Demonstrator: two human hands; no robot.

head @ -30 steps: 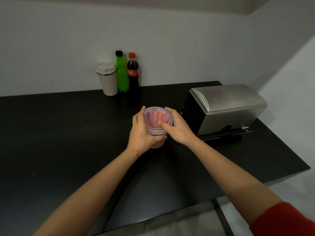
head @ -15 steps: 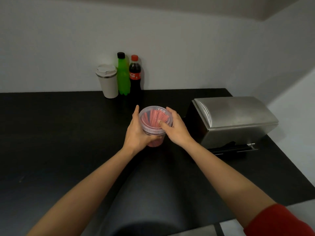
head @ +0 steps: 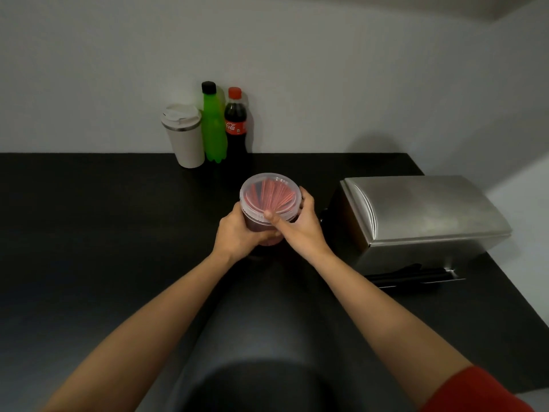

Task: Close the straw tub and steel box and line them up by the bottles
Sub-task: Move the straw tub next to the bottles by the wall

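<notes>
A clear plastic tub [head: 269, 194] full of red straws, its lid on top, is lifted just above the black counter [head: 89, 248] at the centre. My left hand [head: 237, 236] wraps its left side and base. My right hand [head: 300, 226] holds its right side with the thumb on the lid's rim. The steel box [head: 421, 215] stands to the right with its curved lid down. At the back against the wall stand a green bottle [head: 212, 126] and a cola bottle [head: 235, 126].
A white travel cup [head: 183, 135] stands left of the green bottle. Black straws or sticks [head: 410, 275] lie in the tray at the steel box's front. The counter's right edge runs close beside the box.
Both hands have carried the tub a little farther from me, toward the bottles, and raised it. The camera has tilted up, so the steel box sits lower right in view.
</notes>
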